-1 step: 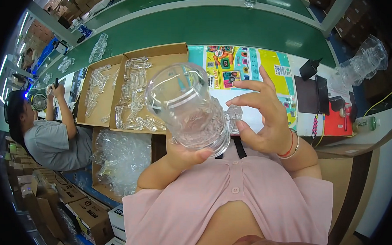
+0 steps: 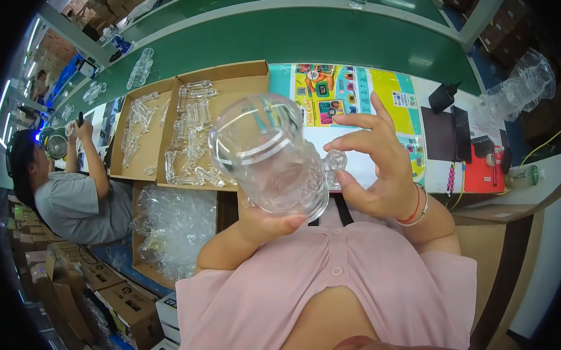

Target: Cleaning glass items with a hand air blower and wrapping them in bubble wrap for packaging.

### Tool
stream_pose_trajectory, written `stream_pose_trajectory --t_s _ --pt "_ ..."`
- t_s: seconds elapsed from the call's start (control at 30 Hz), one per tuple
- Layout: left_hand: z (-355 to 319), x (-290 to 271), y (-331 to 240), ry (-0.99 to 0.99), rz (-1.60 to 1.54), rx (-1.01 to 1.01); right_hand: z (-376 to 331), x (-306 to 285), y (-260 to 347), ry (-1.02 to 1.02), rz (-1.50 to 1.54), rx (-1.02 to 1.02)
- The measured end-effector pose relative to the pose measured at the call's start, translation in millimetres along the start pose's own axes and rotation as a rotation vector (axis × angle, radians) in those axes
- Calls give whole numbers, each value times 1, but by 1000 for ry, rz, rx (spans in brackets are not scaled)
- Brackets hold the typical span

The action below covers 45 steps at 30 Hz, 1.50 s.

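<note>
A large clear vessel, rounded and glass-like, is held tilted in front of my chest. My left hand is wrapped round its lower part from below, with the thumb along the rim and the other fingers mostly hidden behind it. On its right side sits a small clear knobbed piece. Thumb and index finger of my right hand pinch that piece while the other fingers spread upward. The knobbed piece touches the vessel; whether it is fixed to it I cannot tell.
Cardboard trays of clear tubular pieces lie on the green bench, left of a colourful printed sheet. Below them stands a box of clear plastic bags. A black bottle and stacked clear vessels are at right. Another person works at left.
The vessel has turned slightly in my left hand, its far end shifting a little. My right hand keeps its pinch on the knobbed piece.
</note>
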<state>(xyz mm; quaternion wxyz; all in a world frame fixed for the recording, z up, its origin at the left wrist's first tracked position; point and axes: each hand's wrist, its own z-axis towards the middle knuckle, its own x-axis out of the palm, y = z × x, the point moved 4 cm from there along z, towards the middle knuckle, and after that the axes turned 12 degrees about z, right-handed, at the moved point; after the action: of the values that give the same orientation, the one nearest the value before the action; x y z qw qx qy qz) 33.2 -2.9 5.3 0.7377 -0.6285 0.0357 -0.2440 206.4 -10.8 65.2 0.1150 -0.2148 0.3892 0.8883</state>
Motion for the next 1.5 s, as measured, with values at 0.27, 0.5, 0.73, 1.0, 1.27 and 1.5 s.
stream_pose_trajectory --t_s 0.27,0.5,0.73,1.0,1.27,1.5 --pt "14 -1 -3 258 494 339 4 7 -7 -50 -21 -30" --pt "-1 -12 19 107 302 42 -3 22 -25 -82 3 -110" --pt "-8 -25 32 -54 380 316 -20 73 -44 10 242 40" --pt "-5 -48 29 359 -245 53 -41 99 -44 661 1130 346" --pt "-17 -70 31 -60 -347 -156 2 78 -133 365 542 517" --pt "-13 -72 29 -133 -148 -146 21 90 -217 232 -232 166"
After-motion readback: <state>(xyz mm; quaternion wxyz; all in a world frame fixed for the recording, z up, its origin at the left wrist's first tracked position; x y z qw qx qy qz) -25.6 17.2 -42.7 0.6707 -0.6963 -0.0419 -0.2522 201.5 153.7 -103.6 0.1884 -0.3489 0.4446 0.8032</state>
